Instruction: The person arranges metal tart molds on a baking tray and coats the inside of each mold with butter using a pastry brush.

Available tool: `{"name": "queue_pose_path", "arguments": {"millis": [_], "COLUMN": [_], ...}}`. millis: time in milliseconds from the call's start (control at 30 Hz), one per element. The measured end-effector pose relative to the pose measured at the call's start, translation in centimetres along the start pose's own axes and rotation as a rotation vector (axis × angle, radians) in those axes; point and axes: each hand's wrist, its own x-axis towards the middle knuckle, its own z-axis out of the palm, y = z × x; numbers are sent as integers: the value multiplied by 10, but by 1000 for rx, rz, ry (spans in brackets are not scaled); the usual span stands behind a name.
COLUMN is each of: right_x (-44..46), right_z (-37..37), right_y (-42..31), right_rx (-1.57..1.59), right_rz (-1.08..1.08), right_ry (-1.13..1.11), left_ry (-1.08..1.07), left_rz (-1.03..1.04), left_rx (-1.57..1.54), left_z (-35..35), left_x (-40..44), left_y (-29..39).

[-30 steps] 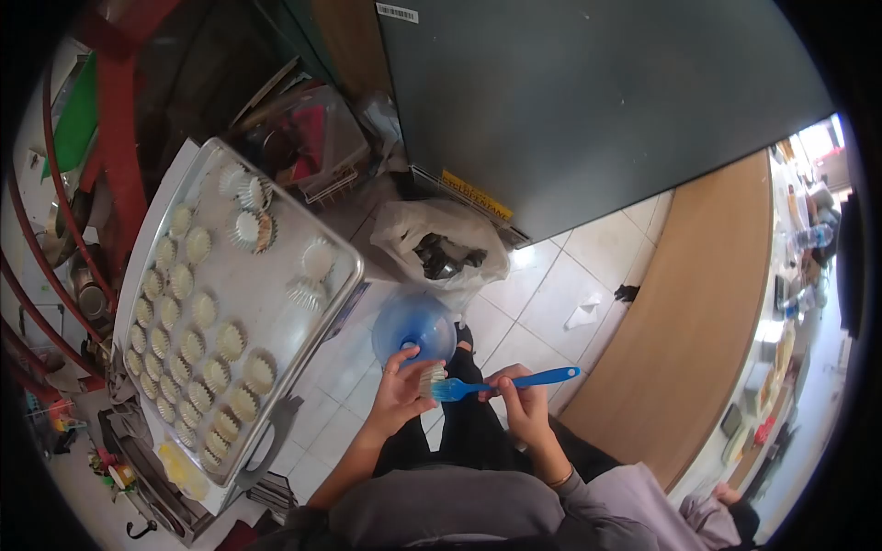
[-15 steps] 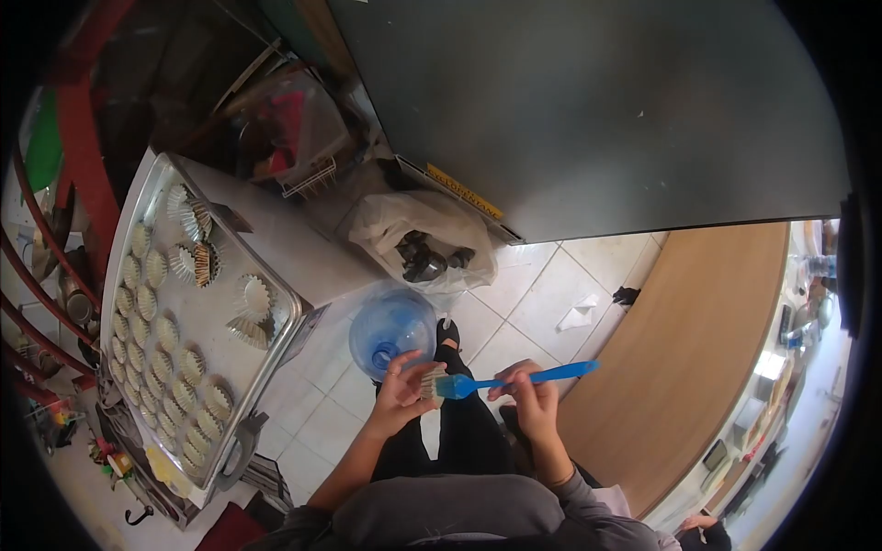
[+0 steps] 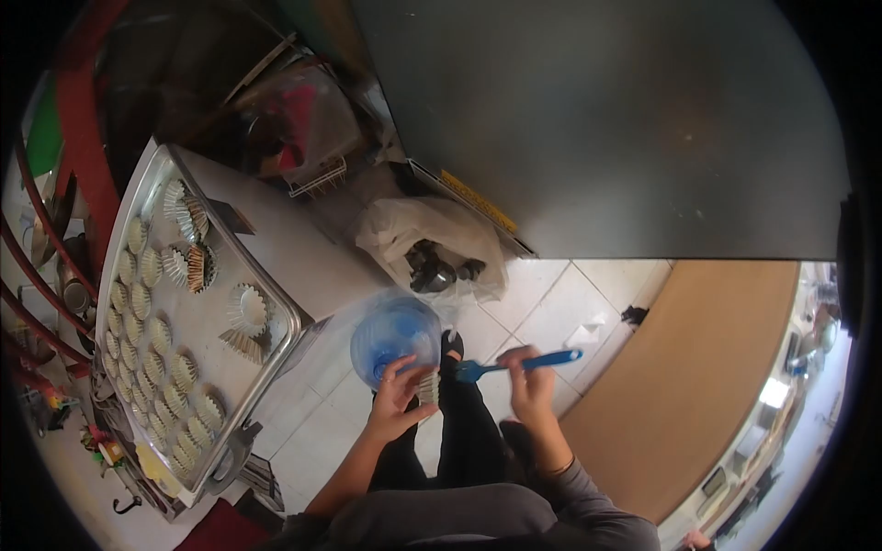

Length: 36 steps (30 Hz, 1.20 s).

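Note:
My left hand (image 3: 393,409) holds a small fluted tart mold (image 3: 429,387) upright between thumb and fingers, in front of my body. My right hand (image 3: 530,393) grips a blue pastry brush (image 3: 555,358) by its handle. The bristle end points left, a short gap away from the mold. To my left, a metal baking tray (image 3: 285,332) bears many fluted molds. Closely set rows of molds (image 3: 158,332) cover its left and near parts, while a few loose stacks of molds (image 3: 246,309) stand toward its far and right side.
A blue water jug (image 3: 400,326) stands on the tiled floor by my feet. Behind it is a plastic bag (image 3: 390,225) with dark contents. A large grey panel (image 3: 597,129) rises ahead, and a wooden counter (image 3: 684,395) is at right. Part of another person's hand (image 3: 695,539) shows lower right.
The brush has come away from the mold, moving right with my right hand. My left hand still holds the mold in about the same place. The view has shifted slightly.

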Motion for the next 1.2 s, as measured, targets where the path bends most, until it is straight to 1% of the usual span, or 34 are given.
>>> {"name": "queue_pose_path", "arguments": {"millis": [33,100,167,233,267,300,367,400,467,500,533,567,600,633,700,767,867,967,1033,1100,1133,1167,1200], "right_x": [13,51,103,146,161,176,194,208,229,253,279,293,315,327,346,351,354,362,355,320,305,297,295], "right_z": [5,20,58,116,150,177,213,228,246,256,266,265,258,254,247,236,225,218,210,216,216,217,215], "right_y": [33,123,206,280,331,364,365,363,362,366,369,348,324,304,285,268,279,307,354,347,373,422,451], "right_rx": [109,245,84,-397,-462,-526,-681,-762,-730,-682,-634,-680,-809,-834,-896,-966,-855,-911,-713,-695,-739,-767,-781], "right_rz": [58,130,411,126,29,-73,-75,-80,-319,-260,-194,-177,-280,-230,-216,-157,-160,35,68,545,311,79,-145], "right_ry": [76,-55,-321,-507,-578,-641,-828,-917,-621,-611,-601,-500,-577,-563,-581,-716,-820,-998,-1200,-1096,-934,-765,-591], "left_ry": [32,98,145,188,229,198,148,47,132,170,202,232,257,258,256,222,189,200,212,220,231,242,254], "left_rz": [-20,-61,-82,-109,-184,-170,-156,-156,-107,-80,-82,-89,-92,-88,-83,-86,-98,-111,-119,-116,-114,-111,-113], "left_rx": [3,-2,-33,-31,-39,24,144,610,231,37,7,-25,-53,-75,-114,-96,-90,-82,-80,-84,-100,-114,-127], "left_z": [-11,-31,-49,-63,-71,-82,-102,-109,-122,-125,-125,-124,-124,-124,-123,-122,-119,-120,-121,-122,-122,-123,-123], "left_x": [-1,-3,-5,-2,-2,1,3,8,9,9,10,11,13,13,13,14,14,17,17,19,19,21,21], "left_y": [-7,-27,-53,-72,-82,-94,-116,-110,-125,-131,-131,-126,-125,-128,-132,-135,-137,-139,-142,-146,-148,-150,-151]}}
